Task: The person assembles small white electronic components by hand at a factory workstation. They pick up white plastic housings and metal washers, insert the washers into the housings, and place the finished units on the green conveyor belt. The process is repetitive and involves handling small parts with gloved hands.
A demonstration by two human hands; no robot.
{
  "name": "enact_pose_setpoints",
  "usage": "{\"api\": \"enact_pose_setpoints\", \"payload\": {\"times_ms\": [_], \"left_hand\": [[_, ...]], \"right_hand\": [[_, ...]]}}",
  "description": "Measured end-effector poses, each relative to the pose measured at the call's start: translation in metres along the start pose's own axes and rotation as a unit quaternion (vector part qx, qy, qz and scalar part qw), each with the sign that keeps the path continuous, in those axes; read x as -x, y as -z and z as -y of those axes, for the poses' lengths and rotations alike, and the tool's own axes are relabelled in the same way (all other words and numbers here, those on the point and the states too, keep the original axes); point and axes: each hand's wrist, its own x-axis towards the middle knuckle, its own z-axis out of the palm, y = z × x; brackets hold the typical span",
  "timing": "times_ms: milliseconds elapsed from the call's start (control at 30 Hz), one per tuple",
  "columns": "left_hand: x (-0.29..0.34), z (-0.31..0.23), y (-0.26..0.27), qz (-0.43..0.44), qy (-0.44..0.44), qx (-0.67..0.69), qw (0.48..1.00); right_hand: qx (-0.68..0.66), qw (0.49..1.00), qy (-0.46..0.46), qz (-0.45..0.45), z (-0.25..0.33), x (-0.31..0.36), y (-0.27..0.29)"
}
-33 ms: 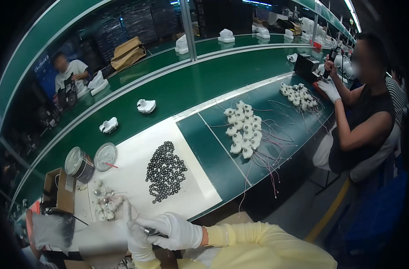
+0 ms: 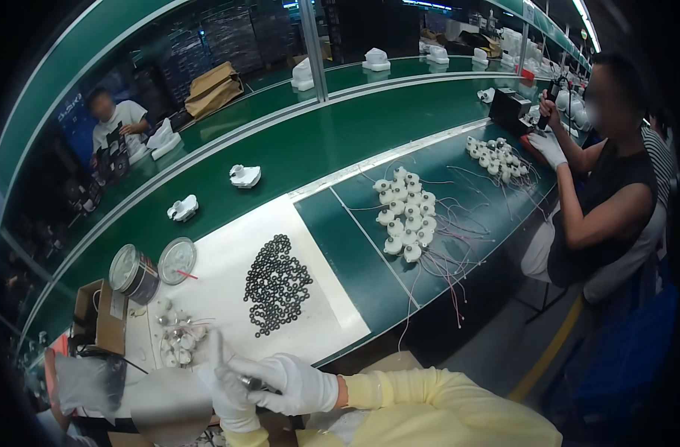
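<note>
Open can (image 2: 142, 280) at left, wired white parts (image 2: 180, 347) near it. Gloved left hand (image 2: 233, 395): forefinger extended, grip cannot be told. Small shiny piece (image 2: 252, 383) between the hands, pinched by the gloved right hand (image 2: 299, 383).

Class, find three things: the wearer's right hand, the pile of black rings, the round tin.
Right hand (image 2: 297, 384), head view: its gloved back.
Pile of black rings (image 2: 277, 287), head view: the middle of the heap.
Round tin (image 2: 144, 281), head view: its dark side wall.
</note>
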Motion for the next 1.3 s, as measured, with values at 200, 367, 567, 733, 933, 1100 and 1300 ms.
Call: {"api": "enact_pose_setpoints", "payload": {"times_ms": [200, 367, 567, 733, 933, 1100, 1300], "left_hand": [[-0.042, -0.035, -0.014, 0.074, -0.122, -0.061, 0.988], [-0.049, -0.054, -0.023, 0.117, -0.221, -0.039, 0.967], [-0.067, -0.026, 0.004, 0.069, -0.143, -0.064, 0.985], [-0.133, 0.085, 0.030, 0.025, 0.191, 0.006, 0.981], [-0.156, 0.240, 0.031, 0.204, 0.091, -0.450, 0.865], [-0.169, 0.222, 0.020, 0.258, 0.146, -0.462, 0.836], [-0.151, 0.254, 0.021, 0.253, 0.139, -0.468, 0.835]], "right_hand": [[-0.394, 0.878, -0.255, -0.094, 0.011, 0.002, 0.008], [-0.481, 0.838, -0.238, -0.101, -0.005, 0.019, 0.029], [-0.650, 0.703, -0.218, -0.188, -0.011, 0.029, 0.061], [-0.553, 0.794, -0.187, -0.173, 0.009, 0.038, 0.109], [-0.370, 0.877, -0.252, -0.176, -0.004, 0.041, 0.131], [-0.445, 0.851, -0.203, -0.189, -0.026, 0.047, 0.137], [-0.469, 0.840, -0.204, -0.182, -0.030, 0.050, 0.142]]}}
